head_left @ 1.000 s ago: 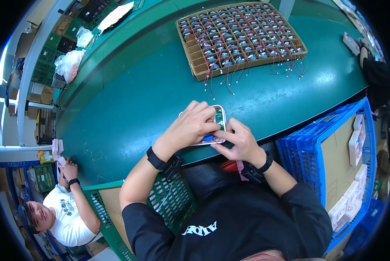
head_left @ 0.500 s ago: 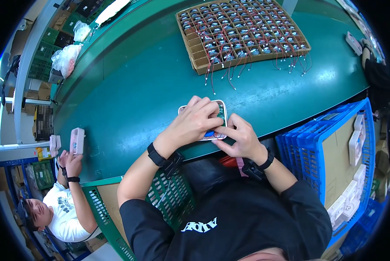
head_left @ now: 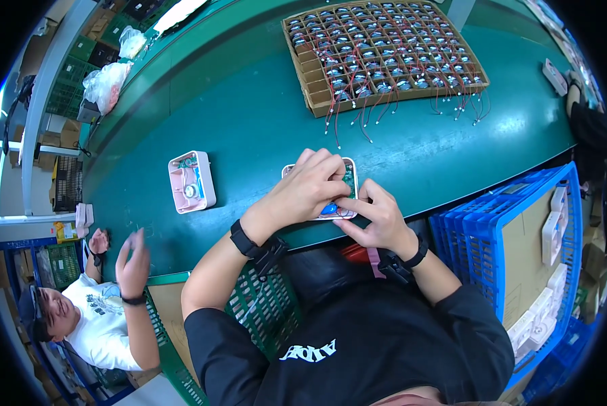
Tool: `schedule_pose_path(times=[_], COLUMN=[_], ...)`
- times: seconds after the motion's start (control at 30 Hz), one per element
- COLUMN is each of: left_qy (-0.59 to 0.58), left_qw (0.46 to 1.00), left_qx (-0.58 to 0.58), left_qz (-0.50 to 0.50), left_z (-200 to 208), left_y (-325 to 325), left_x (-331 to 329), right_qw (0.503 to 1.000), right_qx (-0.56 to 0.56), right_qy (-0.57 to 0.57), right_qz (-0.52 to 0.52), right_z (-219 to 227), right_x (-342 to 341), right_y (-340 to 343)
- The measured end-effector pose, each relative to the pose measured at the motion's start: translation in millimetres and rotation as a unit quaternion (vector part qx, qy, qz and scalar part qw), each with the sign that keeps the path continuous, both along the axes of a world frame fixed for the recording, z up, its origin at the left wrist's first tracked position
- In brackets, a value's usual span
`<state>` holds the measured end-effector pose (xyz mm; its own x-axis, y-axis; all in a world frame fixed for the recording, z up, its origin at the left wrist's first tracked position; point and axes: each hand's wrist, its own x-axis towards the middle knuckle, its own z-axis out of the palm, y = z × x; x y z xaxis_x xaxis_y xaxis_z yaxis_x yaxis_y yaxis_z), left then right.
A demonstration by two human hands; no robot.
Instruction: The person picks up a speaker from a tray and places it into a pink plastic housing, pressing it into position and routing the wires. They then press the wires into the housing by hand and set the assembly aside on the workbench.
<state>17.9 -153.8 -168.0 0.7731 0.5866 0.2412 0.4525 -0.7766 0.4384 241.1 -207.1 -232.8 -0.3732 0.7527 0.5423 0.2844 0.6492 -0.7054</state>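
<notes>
A pale plastic housing (head_left: 355,181) lies in front of me at the table's near edge, its open side up. Inside it show a green circuit board (head_left: 347,177), a blue part (head_left: 329,209) and thin wires. My left hand (head_left: 308,184) bends over the housing from the left, fingers curled down into it; its fingertips and whatever they pinch are hidden. At the lower right corner, my right hand (head_left: 379,215) grips the rim, thumb low on the outside and index finger reaching in beside the blue part.
A cardboard tray (head_left: 322,107) of small round parts with red and black wires sits at the back. Another open housing (head_left: 208,181) stands left on the green table (head_left: 249,128). A co-worker's hand (head_left: 133,264) is beyond it. Blue crates (head_left: 466,237) stand right, a green crate (head_left: 266,298) below.
The co-worker's housing has gone from their hands onto the table towards me, and their hands have drawn apart from it. My own hands hold nearly the same pose.
</notes>
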Motion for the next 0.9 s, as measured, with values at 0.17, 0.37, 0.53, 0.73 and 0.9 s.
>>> schedule_pose_path(times=[0.17, 0.37, 0.53, 0.73, 0.9], left_qy=[0.004, 0.011, 0.028, 0.038, -0.012], left_qw=[1.0, 0.998, 0.997, 0.997, 0.993], left_qx=[0.03, 0.064, 0.061, 0.051, 0.109], left_qz=[0.004, -0.005, -0.038, -0.036, -0.045], left_z=[-1.9, -3.6, -5.9, -11.4, -21.3], left_y=[-3.3, -6.0, -2.4, 1.9, 1.5], left_x=[0.3, 4.0, 3.9, -4.3, 7.2], right_qw=[1.0, 1.0, 1.0, 1.0, 1.0], right_qx=[-0.007, -0.009, -0.012, -0.017, -0.007], right_qy=[-0.003, 0.005, -0.008, 0.012, -0.006], right_qz=[-0.003, -0.007, -0.009, 0.01, 0.026], right_z=[-1.1, -0.2, -0.2, 6.5, 1.2], right_x=[-0.9, -0.2, 3.2, -5.7, -3.4], right_y=[-2.7, -2.1, -2.8, 4.2, -2.2])
